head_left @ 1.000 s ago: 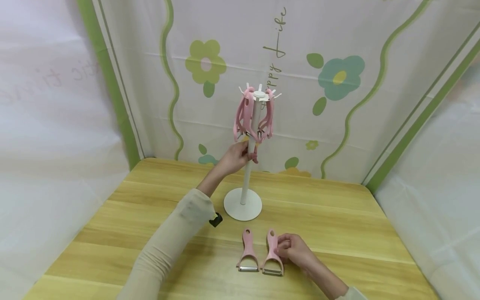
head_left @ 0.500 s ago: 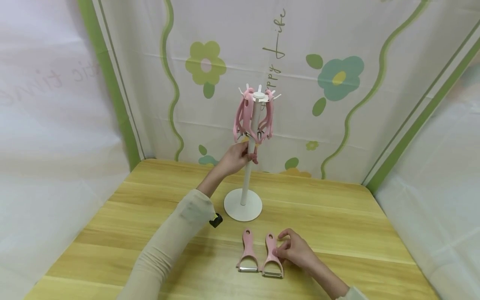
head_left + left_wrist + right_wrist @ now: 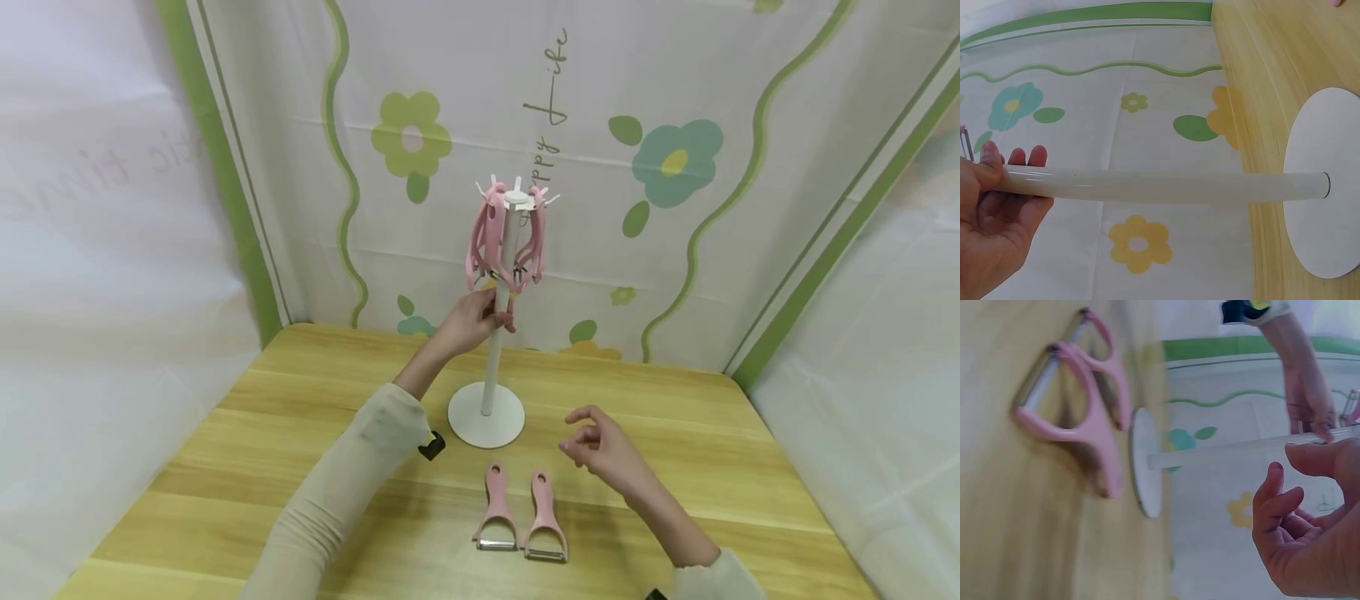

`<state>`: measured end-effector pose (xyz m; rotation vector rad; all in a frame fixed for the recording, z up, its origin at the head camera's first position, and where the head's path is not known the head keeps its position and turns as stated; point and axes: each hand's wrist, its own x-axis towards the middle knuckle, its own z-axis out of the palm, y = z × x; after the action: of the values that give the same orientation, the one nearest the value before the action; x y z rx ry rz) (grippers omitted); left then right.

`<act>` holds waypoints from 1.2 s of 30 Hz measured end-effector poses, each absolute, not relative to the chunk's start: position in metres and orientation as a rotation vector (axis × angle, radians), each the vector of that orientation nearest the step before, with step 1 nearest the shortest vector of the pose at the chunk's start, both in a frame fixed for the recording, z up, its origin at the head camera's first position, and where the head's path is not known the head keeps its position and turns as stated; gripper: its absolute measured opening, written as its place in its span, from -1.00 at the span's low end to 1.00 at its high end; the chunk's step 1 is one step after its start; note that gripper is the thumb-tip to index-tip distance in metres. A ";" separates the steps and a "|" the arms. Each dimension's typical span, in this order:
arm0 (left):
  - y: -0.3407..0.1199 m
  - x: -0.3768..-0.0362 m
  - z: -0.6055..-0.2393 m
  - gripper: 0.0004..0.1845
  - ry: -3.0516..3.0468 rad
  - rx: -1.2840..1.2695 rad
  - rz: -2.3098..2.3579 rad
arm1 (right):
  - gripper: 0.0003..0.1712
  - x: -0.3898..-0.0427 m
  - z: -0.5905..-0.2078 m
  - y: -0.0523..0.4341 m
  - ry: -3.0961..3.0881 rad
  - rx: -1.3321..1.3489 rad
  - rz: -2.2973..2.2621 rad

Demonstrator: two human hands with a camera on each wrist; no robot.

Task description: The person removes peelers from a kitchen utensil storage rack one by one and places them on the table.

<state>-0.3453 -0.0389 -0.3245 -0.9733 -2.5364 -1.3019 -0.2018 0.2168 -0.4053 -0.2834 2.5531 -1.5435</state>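
— How far along does it look?

— The wooden table carries a white stand with several pink peelers hanging from its top hooks, so that part looks done. Two pink peelers lie flat side by side in front of the base — those, I judge, are left.

— And the hands?

— The left hand is wrapped round the pole just below the hung ones. The right hand holds nothing, fingers loosely curled.

— Changed since a second ago?

— Yes — the right hand was touching the right-hand peeler; now it has lifted off and hovers above the table.
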 end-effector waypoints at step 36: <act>-0.039 -0.348 -0.326 -0.86 -2.517 -0.984 -1.347 | -0.70 -0.243 -0.281 0.125 2.826 -0.970 -2.102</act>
<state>-0.3476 -0.0391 -0.3257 -0.9838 -2.5169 -1.3473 -0.2426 0.1248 -0.2809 -0.9705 2.8259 -2.1017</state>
